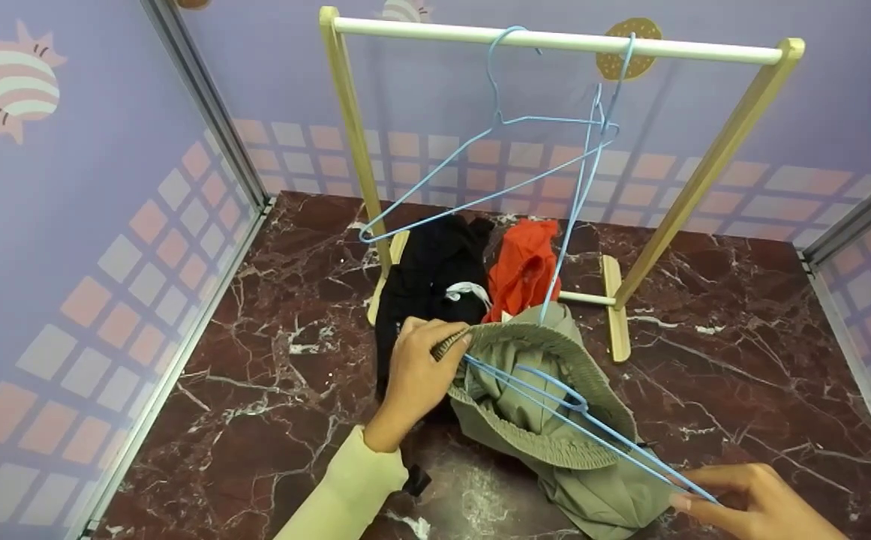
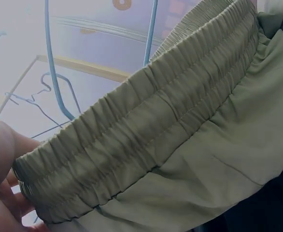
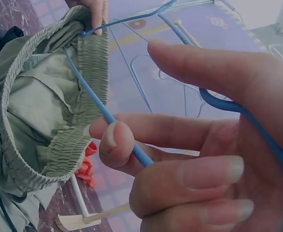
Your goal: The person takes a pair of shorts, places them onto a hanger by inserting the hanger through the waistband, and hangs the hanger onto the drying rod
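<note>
Olive-green pants (image 1: 608,499) with a gathered elastic waistband hang between the hands, the waist opening spread wide. My left hand (image 1: 421,367) pinches one side of the waistband between thumb and fingers; the left wrist view shows the gathered waistband (image 2: 136,121) close up. In my right hand (image 1: 765,499) is a blue wire hanger (image 1: 653,457), its far end inside the waist opening near the left hand. The right wrist view shows the hanger wire (image 3: 91,94) running between the right thumb and fingers. The pants' legs are bunched, so their length is hidden.
A rack with a white bar (image 1: 435,30) and wooden posts stands behind. On it hang two blue hangers, one at the left (image 1: 435,174) and one at the right (image 1: 574,217). Black clothing (image 1: 427,262) and an orange-red garment (image 1: 525,262) lie on the marbled floor (image 1: 270,420).
</note>
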Action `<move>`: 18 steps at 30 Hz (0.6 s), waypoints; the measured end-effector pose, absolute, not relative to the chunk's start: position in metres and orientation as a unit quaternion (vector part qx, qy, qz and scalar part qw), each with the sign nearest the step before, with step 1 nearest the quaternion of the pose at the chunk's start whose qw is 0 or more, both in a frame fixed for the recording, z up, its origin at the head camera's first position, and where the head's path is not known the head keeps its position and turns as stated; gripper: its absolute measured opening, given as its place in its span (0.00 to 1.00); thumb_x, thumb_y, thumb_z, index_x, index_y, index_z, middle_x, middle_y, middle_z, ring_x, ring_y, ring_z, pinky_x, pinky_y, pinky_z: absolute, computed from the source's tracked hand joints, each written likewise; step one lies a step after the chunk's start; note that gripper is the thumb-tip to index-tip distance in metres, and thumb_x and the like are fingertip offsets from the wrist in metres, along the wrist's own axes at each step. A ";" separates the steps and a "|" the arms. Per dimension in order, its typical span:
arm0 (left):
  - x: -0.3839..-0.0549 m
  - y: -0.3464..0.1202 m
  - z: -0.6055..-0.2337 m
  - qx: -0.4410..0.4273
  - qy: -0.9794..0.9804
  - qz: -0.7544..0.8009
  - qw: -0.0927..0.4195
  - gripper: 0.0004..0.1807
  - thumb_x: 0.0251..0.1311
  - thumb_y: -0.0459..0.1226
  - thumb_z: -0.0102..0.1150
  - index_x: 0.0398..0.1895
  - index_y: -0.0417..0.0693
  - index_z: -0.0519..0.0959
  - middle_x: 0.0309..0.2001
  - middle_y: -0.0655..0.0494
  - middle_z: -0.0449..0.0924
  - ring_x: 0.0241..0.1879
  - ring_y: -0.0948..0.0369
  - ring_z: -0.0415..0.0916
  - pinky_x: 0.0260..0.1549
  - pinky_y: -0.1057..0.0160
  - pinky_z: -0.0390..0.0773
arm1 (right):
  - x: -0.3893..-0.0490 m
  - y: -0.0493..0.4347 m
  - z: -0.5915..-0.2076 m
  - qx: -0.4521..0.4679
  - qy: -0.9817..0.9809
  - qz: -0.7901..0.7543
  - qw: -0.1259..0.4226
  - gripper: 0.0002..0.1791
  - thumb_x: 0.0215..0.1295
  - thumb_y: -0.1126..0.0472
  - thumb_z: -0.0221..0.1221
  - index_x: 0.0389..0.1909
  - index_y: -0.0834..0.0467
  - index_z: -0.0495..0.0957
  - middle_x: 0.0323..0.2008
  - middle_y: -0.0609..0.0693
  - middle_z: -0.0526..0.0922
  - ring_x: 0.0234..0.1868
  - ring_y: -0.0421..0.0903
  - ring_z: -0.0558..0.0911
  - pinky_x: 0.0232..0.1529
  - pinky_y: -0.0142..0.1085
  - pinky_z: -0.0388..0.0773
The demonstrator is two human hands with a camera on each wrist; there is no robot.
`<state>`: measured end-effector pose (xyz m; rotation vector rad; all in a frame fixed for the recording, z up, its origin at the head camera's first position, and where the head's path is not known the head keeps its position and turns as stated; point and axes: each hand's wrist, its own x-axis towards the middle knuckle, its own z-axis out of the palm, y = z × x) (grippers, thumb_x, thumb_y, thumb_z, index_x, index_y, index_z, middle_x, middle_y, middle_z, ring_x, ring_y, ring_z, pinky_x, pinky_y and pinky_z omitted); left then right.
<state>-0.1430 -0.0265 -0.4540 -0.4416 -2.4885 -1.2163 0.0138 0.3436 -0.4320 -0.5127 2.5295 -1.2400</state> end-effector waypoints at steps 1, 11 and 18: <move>-0.142 -0.026 -0.454 -0.157 -0.874 -0.426 0.172 0.08 0.58 0.41 0.65 0.40 0.54 0.88 0.37 0.62 0.87 0.40 0.58 0.73 0.43 0.58 0.71 | 0.013 0.344 -0.432 -0.177 0.876 -0.426 0.143 0.10 0.65 0.67 0.58 0.44 0.59 0.84 0.32 0.38 0.86 0.27 0.29 0.78 0.29 0.28 0.76; -0.139 -0.021 -0.452 -0.253 -0.834 -0.465 0.156 0.08 0.61 0.40 0.62 0.41 0.49 0.87 0.34 0.58 0.86 0.35 0.63 0.80 0.42 0.61 0.75 | 0.007 0.340 -0.430 -0.210 0.859 -0.442 0.149 0.10 0.66 0.68 0.57 0.31 0.51 0.83 0.20 0.40 0.78 0.23 0.26 0.72 0.22 0.29 0.72; -0.136 -0.017 -0.452 -0.293 -0.816 -0.486 0.113 0.12 0.64 0.42 0.60 0.44 0.47 0.86 0.42 0.56 0.86 0.43 0.61 0.82 0.47 0.59 0.78 | 0.002 0.332 -0.422 -0.173 0.851 -0.460 0.184 0.12 0.70 0.65 0.53 0.28 0.50 0.79 0.16 0.45 0.71 0.18 0.27 0.67 0.20 0.32 0.71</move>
